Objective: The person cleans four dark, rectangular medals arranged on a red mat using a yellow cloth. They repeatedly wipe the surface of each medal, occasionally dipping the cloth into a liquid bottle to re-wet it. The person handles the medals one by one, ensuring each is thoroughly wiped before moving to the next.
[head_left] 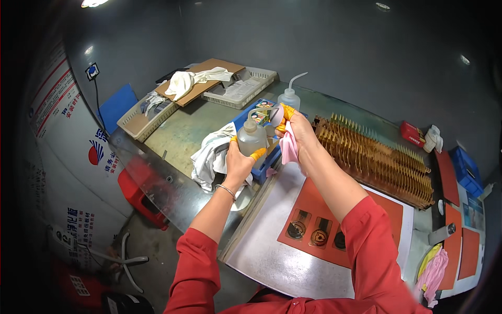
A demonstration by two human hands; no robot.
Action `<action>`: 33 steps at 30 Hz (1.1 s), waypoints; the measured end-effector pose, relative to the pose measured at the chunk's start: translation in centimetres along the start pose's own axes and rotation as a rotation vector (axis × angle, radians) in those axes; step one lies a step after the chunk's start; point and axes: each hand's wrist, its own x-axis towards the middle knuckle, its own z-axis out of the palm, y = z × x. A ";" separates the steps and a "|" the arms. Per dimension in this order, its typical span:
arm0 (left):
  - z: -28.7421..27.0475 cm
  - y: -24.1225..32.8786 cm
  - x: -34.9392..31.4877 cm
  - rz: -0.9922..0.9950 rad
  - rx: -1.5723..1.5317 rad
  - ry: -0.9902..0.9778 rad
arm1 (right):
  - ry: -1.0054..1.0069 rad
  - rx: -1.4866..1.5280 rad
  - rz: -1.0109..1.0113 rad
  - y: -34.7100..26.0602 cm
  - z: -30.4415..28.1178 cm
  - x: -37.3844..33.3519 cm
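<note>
My left hand, with yellow finger covers on some fingertips, is closed around a translucent white squeeze bottle. The bottle stands roughly upright, and its bent spout reaches right, toward my other hand. My right hand also wears yellow finger covers and grips a pink cloth that hangs down below the fingers. The spout's tip is close to the cloth bunched at those fingers; whether they touch I cannot tell. Beside my left hand lies a crumpled white cloth. A blue tray is partly hidden behind the bottle.
A second squeeze bottle stands behind. To the right is a slotted rack of upright thin pieces. An orange-red sheet with several dark round emblems lies on a white board. Cream baskets sit far left; a red stool stands below.
</note>
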 end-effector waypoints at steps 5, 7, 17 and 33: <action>-0.1 -0.3 -0.1 -0.006 -0.010 0.004 | 0.016 0.016 0.024 -0.3 0.7 -0.4; 0.2 -0.2 0.0 0.016 -0.031 0.020 | -0.055 0.011 0.000 -0.2 -0.3 0.0; -0.4 0.2 0.2 0.059 -0.113 0.016 | -0.022 -0.048 0.079 -1.4 0.9 -1.4; 2.7 -2.3 -10.8 0.345 0.212 -0.541 | 0.076 -1.358 0.300 4.1 -7.4 -18.7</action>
